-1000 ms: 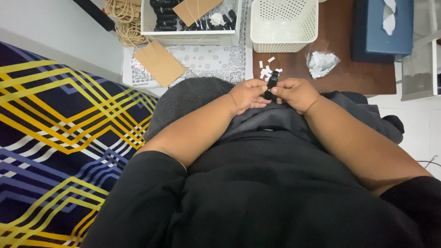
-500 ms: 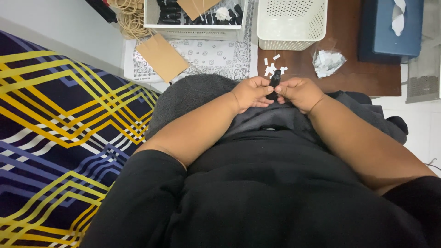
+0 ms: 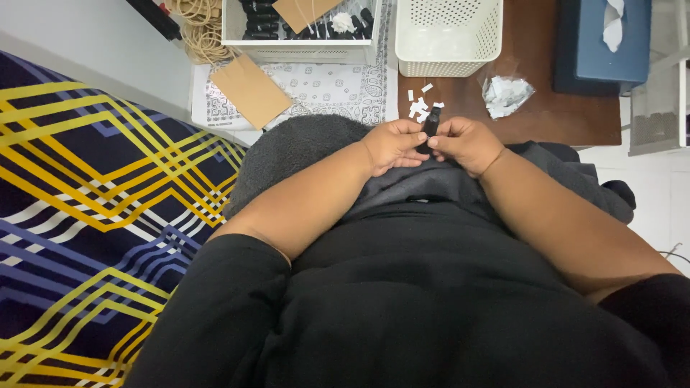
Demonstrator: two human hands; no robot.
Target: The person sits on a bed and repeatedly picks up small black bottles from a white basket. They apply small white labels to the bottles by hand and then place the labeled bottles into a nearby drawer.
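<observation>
Left hand [image 3: 392, 145] and right hand [image 3: 467, 144] pinch a small black clip-like piece [image 3: 431, 122] between fingertips above the lap, apparently light, rigid and smooth, best gripped by its long sides.

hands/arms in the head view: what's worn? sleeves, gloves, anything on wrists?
Both hands are bare: left hand, right hand, no gloves. No watch, band or ring shows on either. Forearms are uncovered; short black sleeves end near the elbows, part of a plain black top with no visible markings. No cables on the arms.
</observation>
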